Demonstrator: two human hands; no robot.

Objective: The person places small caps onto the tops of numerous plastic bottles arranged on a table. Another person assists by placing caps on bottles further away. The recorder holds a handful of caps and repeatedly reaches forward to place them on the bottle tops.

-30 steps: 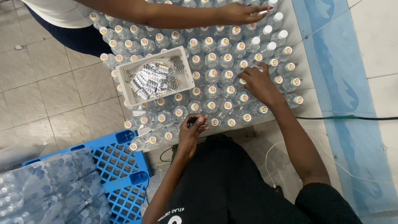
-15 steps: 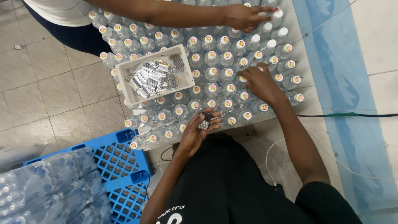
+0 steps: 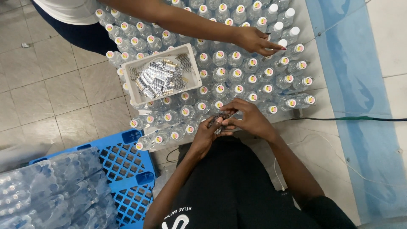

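Observation:
My left hand [image 3: 206, 132] and my right hand [image 3: 250, 118] meet at the near edge of a table packed with clear plastic bottles [image 3: 237, 74]. Between them both hands pinch a small dark bundle of strips [image 3: 220, 118]. Most bottle caps carry round pink and yellow stickers; a few at the far right are plain white. A white tray [image 3: 136, 98] with several similar dark and silver strips rests on top of the bottles to the left. A co-worker's hand [image 3: 254, 40] reaches across from the far side and touches a bottle top.
A blue plastic crate [image 3: 127, 169] stands on the tiled floor at lower left, with shrink-wrapped packs of bottles [image 3: 51, 195] on it. A black cable [image 3: 347, 118] runs along the floor to the right, over a blue sheet [image 3: 339, 63].
My right hand came back from the bottle tops to join my left hand at the dark bundle. The co-worker's hand shifted slightly right along the far rows.

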